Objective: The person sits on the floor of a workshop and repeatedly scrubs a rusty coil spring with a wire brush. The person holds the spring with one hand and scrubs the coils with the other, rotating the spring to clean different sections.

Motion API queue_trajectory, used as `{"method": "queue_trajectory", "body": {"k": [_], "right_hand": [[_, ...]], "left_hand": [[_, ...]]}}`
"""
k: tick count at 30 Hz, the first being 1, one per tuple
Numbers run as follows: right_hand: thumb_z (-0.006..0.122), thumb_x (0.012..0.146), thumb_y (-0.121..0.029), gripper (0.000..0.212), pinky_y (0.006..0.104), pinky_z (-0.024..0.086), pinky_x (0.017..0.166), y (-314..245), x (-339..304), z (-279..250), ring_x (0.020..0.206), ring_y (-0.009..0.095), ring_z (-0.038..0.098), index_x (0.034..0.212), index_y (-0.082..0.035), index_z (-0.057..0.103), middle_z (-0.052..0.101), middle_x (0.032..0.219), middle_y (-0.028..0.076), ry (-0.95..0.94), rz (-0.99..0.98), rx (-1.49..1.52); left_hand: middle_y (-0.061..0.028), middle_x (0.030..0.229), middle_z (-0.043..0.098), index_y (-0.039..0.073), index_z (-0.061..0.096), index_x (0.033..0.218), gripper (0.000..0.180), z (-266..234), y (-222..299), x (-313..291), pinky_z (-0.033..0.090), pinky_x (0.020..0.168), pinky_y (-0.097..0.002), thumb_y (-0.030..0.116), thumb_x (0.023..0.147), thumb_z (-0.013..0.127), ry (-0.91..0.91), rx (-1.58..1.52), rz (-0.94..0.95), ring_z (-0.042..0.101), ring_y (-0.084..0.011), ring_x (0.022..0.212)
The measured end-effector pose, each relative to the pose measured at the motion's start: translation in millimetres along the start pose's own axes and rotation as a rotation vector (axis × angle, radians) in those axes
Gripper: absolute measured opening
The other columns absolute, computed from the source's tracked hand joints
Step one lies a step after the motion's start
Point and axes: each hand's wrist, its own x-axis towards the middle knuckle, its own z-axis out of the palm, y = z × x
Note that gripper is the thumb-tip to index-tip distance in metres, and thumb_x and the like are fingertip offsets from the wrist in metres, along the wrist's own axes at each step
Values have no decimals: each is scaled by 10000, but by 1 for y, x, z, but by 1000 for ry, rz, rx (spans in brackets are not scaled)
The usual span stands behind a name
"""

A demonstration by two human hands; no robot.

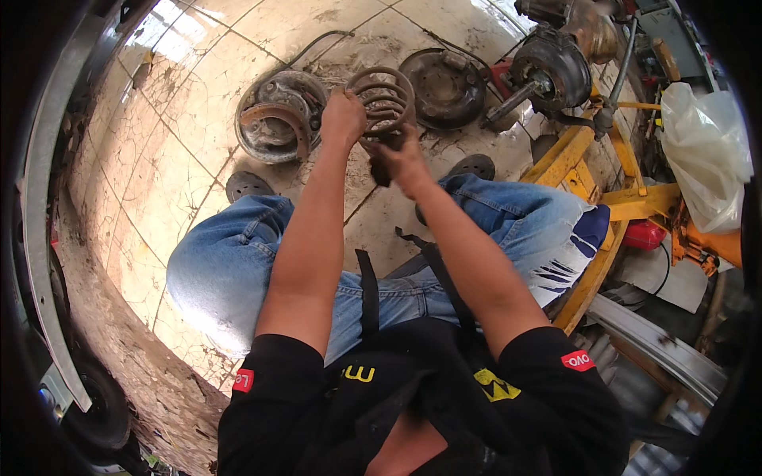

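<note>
- Nearest the camera is the person's black shirt (444, 357), with the blue jeans (230, 262) beyond it, knees spread; the directions below take the coil spring as the dial's centre, with 12 o'clock straight away from the person.
- The left hand (344, 117) is clamped on the 9 o'clock rim of the coil spring (384, 101), fingers curled round it.
- The right hand (406, 163), at about 5 o'clock, is blurred, and I cannot tell how far its fingers are closed; it is at the spring's lower edge and seems to hold a dark item (381, 172), too unclear to name.
- The spring is held up above the floor between the two feet, its open end facing the camera.
- The step in hand looks like working on the spring by hand, the left steadying and the right busy underneath; as I judge it, the next move calls for a firm left grip and the right fingers kept clear of the gaps between coils.
- Just beside it at 9 o'clock lies a round backing plate (305, 89) with a curved brake shoe (294, 119) on it; at 3 o'clock lies a dark round plate (444, 89).
- Farther out at 3 o'clock stands a greasy hub assembly (556, 67); toward 4 o'clock is a yellow frame (635, 205).
- Tiled floor (186, 119) lies under all this.
</note>
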Motion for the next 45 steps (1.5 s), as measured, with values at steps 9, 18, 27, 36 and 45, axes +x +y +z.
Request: {"method": "queue_trajectory", "body": {"k": [9, 18, 27, 36, 45], "right_hand": [[525, 933, -512, 722, 378, 396, 977, -49, 34, -13, 1149, 345, 520, 1380, 22, 334, 511, 1262, 262, 215, -88, -77], [515, 949, -430, 592, 399, 402, 988, -79, 126, -64, 1193, 417, 499, 1289, 51, 461, 527, 1271, 281, -335, -220, -720], [485, 937, -518, 645, 413, 429, 935, -63, 102, -50, 1101, 319, 540, 1303, 12, 459, 546, 1232, 201, -36, 68, -307], [490, 944, -538, 497, 403, 494, 843, -79, 51, -38, 950, 263, 592, 1020, -66, 623, 628, 990, 114, 13, 489, 585], [458, 947, -532, 708, 460, 450, 1003, -86, 65, -48, 1220, 332, 508, 1426, -21, 358, 452, 1386, 197, -68, 393, 253]], "left_hand": [[-301, 1098, 608, -13, 521, 1204, 406, 5, 12, -6, 433, 913, -497, 285, 979, 361, -42, -65, 35, 560, -464, 1060], [-279, 1128, 597, -30, 539, 1165, 412, 20, 24, -13, 438, 931, -488, 295, 985, 361, -105, -116, -16, 558, -425, 1087], [-262, 1002, 638, 18, 520, 1154, 368, 15, 12, -20, 464, 822, -531, 286, 983, 335, -43, -107, 25, 603, -442, 947], [-269, 1004, 633, 14, 514, 1153, 378, 26, 10, -21, 457, 844, -534, 304, 984, 339, -39, -130, -27, 598, -455, 952], [-281, 1113, 597, -23, 540, 1163, 414, 35, -5, -9, 452, 896, -497, 302, 975, 366, -60, -103, 74, 560, -442, 1060]]}}
